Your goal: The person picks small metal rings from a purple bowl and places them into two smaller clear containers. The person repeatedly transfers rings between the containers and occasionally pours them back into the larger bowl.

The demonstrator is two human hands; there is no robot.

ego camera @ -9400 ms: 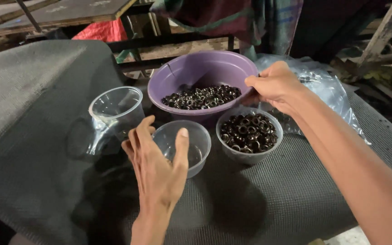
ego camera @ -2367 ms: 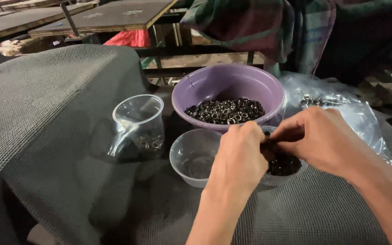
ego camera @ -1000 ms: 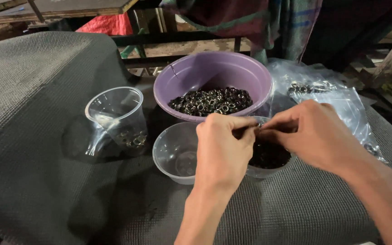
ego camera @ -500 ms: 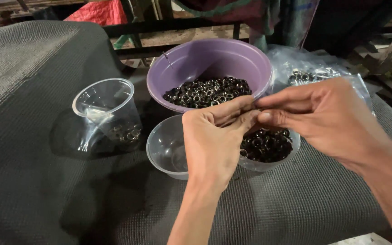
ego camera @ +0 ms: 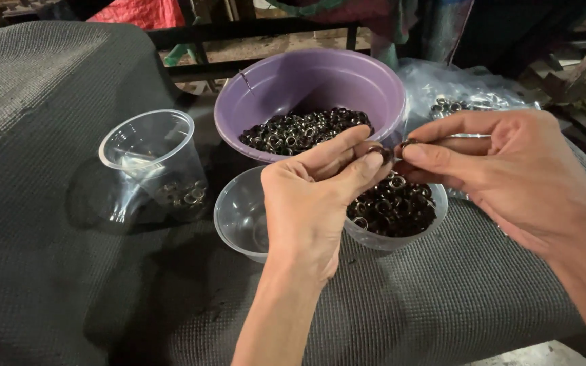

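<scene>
Both hands meet above the clear cups: the left hand point(ego camera: 310, 203) has thumb and forefinger closed on a small dark metal ring point(ego camera: 378, 152), and the right hand point(ego camera: 510, 173) is pinched close against it, seemingly on a second ring, though the view is too small to be sure. The sorting looks barely begun, since the purple bowl point(ego camera: 293, 78) and the filled cup point(ego camera: 395, 210) on the grey counter point(ego camera: 49, 285) hold heaps of rings. The tall cup point(ego camera: 154, 163) holds only a few, and the near cup point(ego camera: 242, 213) looks almost bare.
</scene>
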